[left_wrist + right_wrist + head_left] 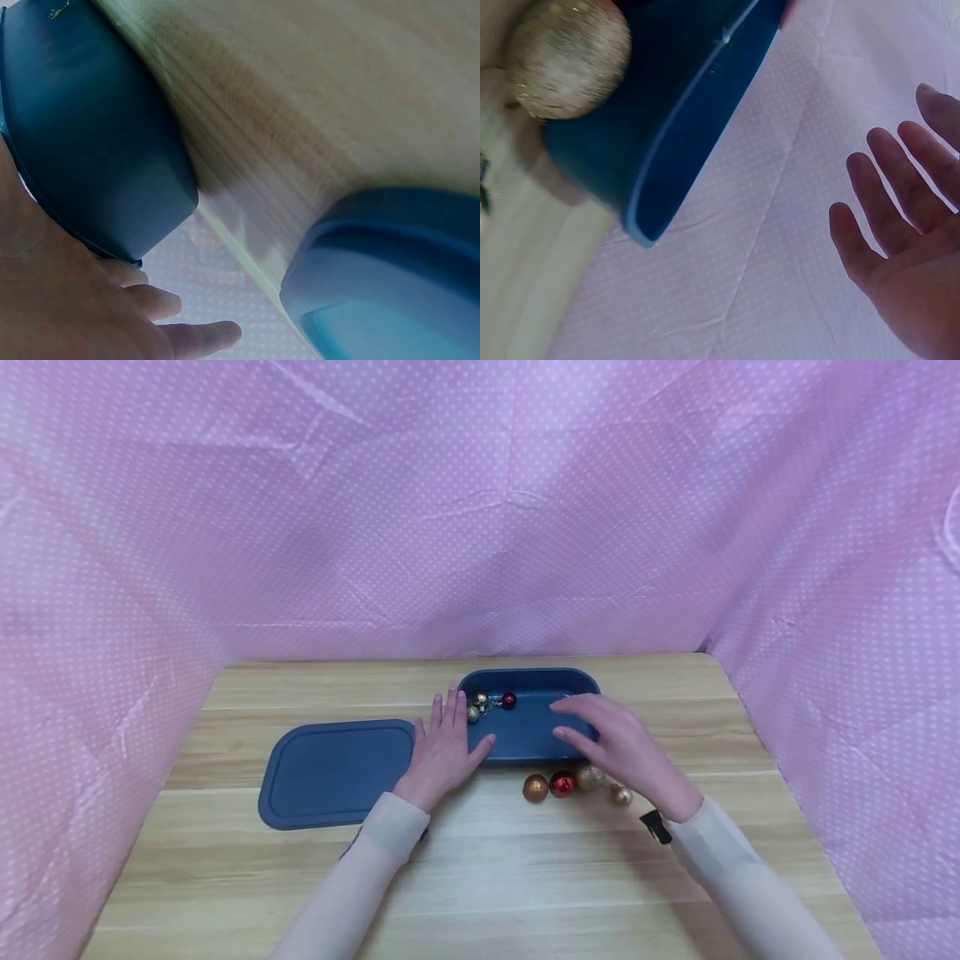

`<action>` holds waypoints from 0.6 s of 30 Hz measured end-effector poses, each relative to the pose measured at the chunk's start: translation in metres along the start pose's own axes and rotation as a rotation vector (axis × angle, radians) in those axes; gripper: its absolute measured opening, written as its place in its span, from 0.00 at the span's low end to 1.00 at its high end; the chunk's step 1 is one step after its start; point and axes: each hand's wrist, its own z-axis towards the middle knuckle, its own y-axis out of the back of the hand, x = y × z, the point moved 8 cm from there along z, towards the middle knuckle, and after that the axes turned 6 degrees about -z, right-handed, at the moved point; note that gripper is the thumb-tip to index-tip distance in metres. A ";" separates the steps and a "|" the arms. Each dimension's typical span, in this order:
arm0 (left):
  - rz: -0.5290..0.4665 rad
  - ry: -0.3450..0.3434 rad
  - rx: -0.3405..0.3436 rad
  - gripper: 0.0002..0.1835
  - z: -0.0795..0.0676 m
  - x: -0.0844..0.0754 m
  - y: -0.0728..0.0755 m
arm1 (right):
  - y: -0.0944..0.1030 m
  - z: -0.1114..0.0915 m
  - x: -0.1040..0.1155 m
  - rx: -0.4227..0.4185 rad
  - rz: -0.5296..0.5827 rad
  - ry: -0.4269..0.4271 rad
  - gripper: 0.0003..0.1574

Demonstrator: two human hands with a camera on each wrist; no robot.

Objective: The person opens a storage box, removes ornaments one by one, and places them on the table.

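Note:
A dark blue rectangular box (528,762) stands at the back of the table. Inside its left end lie several small baubles, including a dark red bauble (509,700) and a gold bauble (482,699). My left hand (444,752) rests at the box's left rim with its fingers straight and spread. Over the right end hovers my right hand (628,743), fingers extended and nothing in them. In front of the box sit an orange-gold bauble (536,788), a red bauble (562,783), a glittery gold bauble (568,58) and a smaller pale gold bauble (621,795).
A flat blue lid (337,772) lies on the wooden table (480,885), left of the box. Pink dotted cloth (480,527) hangs behind the table and on both sides. A black strap piece (656,827) shows at the right wrist.

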 end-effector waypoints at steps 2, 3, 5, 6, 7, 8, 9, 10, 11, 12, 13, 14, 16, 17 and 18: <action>-0.003 -0.004 -0.007 0.52 0.000 0.000 0.001 | -0.001 0.009 0.003 0.011 0.000 0.024 0.21; -0.003 -0.004 -0.007 0.52 0.000 0.000 0.001 | -0.002 0.014 0.004 0.016 0.001 0.036 0.21; -0.002 -0.003 -0.008 0.52 0.000 0.000 0.001 | -0.003 0.023 0.006 0.025 -0.001 0.057 0.21; 0.001 -0.001 -0.005 0.52 0.000 0.000 0.001 | -0.003 0.027 0.006 0.030 -0.002 0.066 0.21; 0.004 0.000 -0.004 0.52 0.000 0.000 0.001 | -0.004 0.031 0.007 0.035 -0.004 0.074 0.21; 0.006 0.002 -0.001 0.52 0.000 0.000 0.001 | -0.004 0.034 0.007 0.040 -0.007 0.080 0.21; 0.006 0.003 -0.002 0.52 0.000 0.000 0.001 | -0.006 0.038 0.008 0.049 -0.007 0.082 0.22; 0.007 0.002 -0.003 0.52 0.001 0.000 0.001 | -0.007 0.041 0.008 0.057 -0.007 0.082 0.22; 0.004 0.001 -0.004 0.52 0.001 0.000 0.001 | -0.008 0.044 0.008 0.069 -0.007 0.083 0.22; 0.007 0.002 -0.003 0.52 0.001 0.000 0.001 | -0.010 0.047 0.008 0.081 -0.008 0.081 0.23; 0.009 0.000 -0.006 0.52 0.001 0.000 0.001 | -0.012 0.049 0.007 0.094 -0.007 0.078 0.23; 0.011 -0.001 -0.008 0.51 0.001 0.000 0.001 | -0.014 0.052 0.007 0.107 -0.004 0.075 0.23; 0.012 -0.006 -0.014 0.51 0.001 -0.001 0.001 | -0.019 0.056 0.006 0.129 -0.008 0.077 0.23; 0.013 -0.009 -0.018 0.51 0.001 -0.001 0.001 | -0.022 0.058 0.005 0.138 -0.011 0.078 0.24; 0.015 -0.011 -0.021 0.51 0.000 -0.001 0.001 | -0.025 0.061 0.004 0.145 -0.014 0.080 0.24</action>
